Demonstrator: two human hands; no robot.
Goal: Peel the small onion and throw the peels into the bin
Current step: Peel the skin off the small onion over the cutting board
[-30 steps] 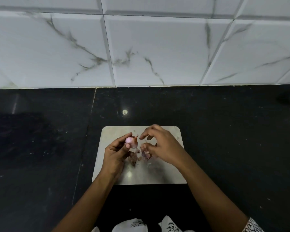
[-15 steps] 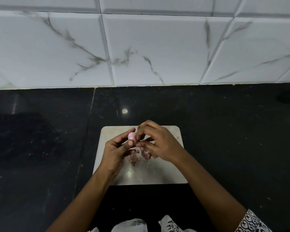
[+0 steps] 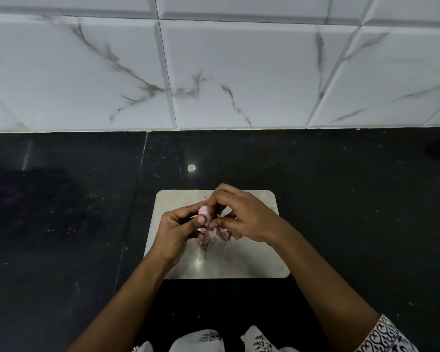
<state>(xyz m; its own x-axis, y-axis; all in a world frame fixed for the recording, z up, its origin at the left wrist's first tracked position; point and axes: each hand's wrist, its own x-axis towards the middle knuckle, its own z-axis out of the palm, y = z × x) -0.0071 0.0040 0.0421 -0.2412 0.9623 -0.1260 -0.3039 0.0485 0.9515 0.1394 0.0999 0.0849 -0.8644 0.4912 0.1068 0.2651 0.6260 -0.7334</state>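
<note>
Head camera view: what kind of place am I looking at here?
Most likely a kitchen counter: a dark polished stone worktop, marble-patterned wall tiles behind it, and a pale board where the left hand and right hand peel a small onion over loose peels.

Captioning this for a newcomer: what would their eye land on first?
The left hand grips a small pink onion and the right hand pinches at it, above a pale cutting board in the middle. Loose peels lie on the board beneath, ringed by black countertop.
</note>
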